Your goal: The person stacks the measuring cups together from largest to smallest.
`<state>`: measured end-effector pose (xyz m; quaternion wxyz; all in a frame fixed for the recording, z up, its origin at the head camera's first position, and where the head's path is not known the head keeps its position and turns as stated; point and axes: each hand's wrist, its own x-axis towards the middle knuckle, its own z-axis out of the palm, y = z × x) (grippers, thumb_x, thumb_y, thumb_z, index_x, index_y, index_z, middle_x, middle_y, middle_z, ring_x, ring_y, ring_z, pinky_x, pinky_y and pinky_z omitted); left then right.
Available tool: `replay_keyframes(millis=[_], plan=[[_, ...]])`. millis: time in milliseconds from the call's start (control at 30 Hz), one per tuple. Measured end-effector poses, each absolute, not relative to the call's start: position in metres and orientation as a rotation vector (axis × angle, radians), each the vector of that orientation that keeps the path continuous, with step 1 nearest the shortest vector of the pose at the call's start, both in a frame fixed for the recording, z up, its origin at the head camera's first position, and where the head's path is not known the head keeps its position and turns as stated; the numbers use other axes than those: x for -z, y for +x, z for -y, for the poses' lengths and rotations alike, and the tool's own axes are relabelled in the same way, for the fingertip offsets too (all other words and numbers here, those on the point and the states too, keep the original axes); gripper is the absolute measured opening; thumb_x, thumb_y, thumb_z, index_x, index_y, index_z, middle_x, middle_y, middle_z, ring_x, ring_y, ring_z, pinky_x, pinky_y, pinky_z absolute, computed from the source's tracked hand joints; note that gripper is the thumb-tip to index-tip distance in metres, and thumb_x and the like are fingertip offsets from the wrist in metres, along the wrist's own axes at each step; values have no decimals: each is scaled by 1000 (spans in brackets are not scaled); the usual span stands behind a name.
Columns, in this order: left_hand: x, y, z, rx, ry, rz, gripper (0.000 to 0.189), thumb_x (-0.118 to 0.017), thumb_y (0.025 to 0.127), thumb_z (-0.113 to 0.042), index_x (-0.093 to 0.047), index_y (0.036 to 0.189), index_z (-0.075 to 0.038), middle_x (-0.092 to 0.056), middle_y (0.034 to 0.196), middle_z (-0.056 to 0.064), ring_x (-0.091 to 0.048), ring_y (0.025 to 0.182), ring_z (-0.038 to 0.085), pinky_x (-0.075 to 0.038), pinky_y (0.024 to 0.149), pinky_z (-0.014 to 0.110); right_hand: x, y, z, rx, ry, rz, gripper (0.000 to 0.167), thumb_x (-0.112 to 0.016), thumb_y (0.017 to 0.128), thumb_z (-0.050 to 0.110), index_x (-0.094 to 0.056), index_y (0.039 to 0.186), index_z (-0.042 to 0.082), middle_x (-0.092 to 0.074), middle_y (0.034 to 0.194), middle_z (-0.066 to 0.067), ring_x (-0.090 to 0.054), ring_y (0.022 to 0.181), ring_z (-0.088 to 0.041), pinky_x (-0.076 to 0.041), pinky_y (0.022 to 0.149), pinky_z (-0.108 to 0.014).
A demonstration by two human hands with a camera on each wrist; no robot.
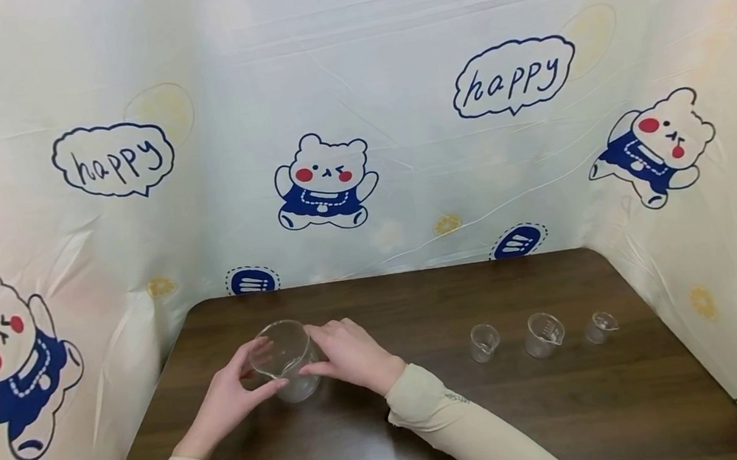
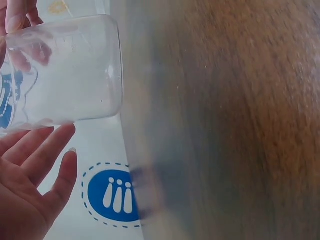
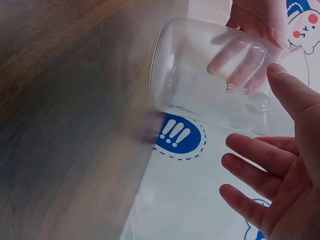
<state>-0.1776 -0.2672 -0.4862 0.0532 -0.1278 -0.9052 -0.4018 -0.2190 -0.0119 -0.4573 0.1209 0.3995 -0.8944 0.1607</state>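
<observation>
Centrally left on the dark wooden table point(image 1: 362, 445), a clear glass beaker point(image 1: 299, 388) is held upright between two hands, its mouth upward; in both wrist views its base appears raised from the tabletop. The left hand point(image 1: 225, 401) grips its left side, thumb on the near side and fingers farther round. The right hand point(image 1: 354, 353) grips the right side near the rim, its thumb likewise nearer than its fingers. The hands stand apart, with the glass between them. Well to the right, three smaller beakers form a row: a small beaker point(image 1: 485, 345), a wider, graduated beaker point(image 1: 543, 339) and the smallest beaker point(image 1: 599, 329). Beyond the far edge hangs a pale curtain point(image 1: 404, 182) printed with bears.
</observation>
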Motion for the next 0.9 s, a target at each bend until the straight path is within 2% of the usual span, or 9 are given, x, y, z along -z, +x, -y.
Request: replay_keyframes(millis=[333, 500, 900], plan=[[488, -179, 258, 1193, -415, 2727, 78, -89, 83, -40, -52, 146, -11, -66, 139, 11, -65, 123, 32, -52, 96, 58, 459, -219, 4, -537, 1153, 2680, 61, -72, 93, 55, -61, 140, 16, -74, 117, 5, -68, 103, -13, -51, 100, -35], [486, -177, 251, 1189, -443, 2700, 78, -90, 82, -38, -53, 145, -9, -67, 138, 12, -66, 121, 31, -53, 93, 57, 457, -217, -2, -552, 1139, 2700, 61, -73, 93, 54, -62, 139, 14, -74, 116, 4, -68, 101, -13, -51, 99, -35], [479, -175, 233, 1233, -473, 2688, 77, -90, 82, -38, -54, 143, -6, -67, 137, 14, -64, 123, 34, -52, 97, 59, 451, -211, -20, -598, 1125, 2701, 60, -76, 92, 50, -63, 138, 14, -74, 116, 5, -69, 103, -14, -52, 98, -36]])
